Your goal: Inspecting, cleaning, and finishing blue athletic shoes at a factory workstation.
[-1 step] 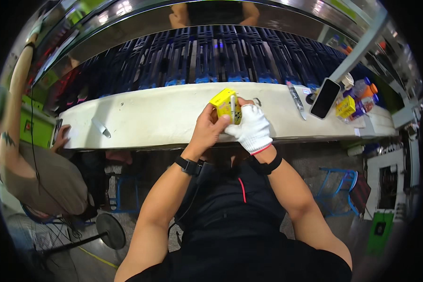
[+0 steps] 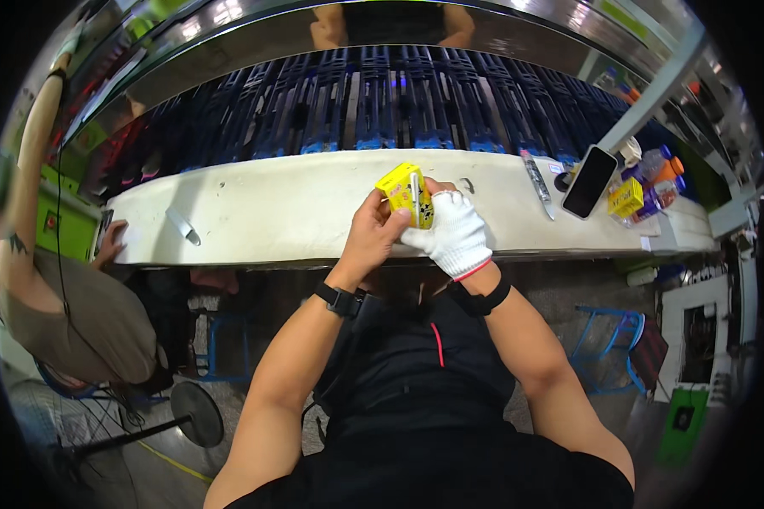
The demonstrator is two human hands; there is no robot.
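A small yellow drink carton (image 2: 396, 183) is held up over the pale bench, with a white straw (image 2: 415, 193) lying along its side. My bare left hand (image 2: 370, 231) closes round its left side, the thumb pressed on the near face. On the carton's other side is my right hand (image 2: 457, 233), in a white knitted glove with bare fingertips. Its fingers grip the carton from the right and are partly hidden behind it.
Blue racks stand behind the bench (image 2: 289, 204). On it lie a cutter-like tool (image 2: 183, 226) at left, a marker-like tube (image 2: 536, 182), a phone (image 2: 590, 181), another yellow carton (image 2: 626, 198) and bottles (image 2: 659, 182) at right. A person (image 2: 85, 297) sits at left; a blue stool (image 2: 607, 348) stands right.
The carton and my left hand have shifted very slightly to the left. Both hands keep their hold on it.
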